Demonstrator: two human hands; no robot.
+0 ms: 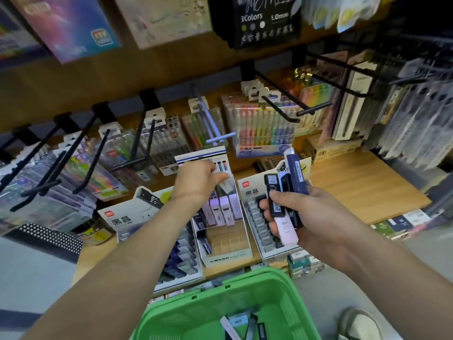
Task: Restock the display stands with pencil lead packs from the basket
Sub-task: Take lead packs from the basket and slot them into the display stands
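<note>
Pencil lead packs (274,197) fan from the right hand (316,217), gripped right of the MONO stand (228,260); that loose bunch could slip. Left hand (196,182) pinches one pale pack (225,186) over the stand's back row, risking a misfiled slot.

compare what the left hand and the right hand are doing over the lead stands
The left hand is stretched forward to the rear of the middle stand, pinching one pale pack. The right hand sits nearer, over the right stand. The left holds a single pack, while the right grips a bundle of packs in black, navy and pink. Both hold lead packs above the stands.
</note>
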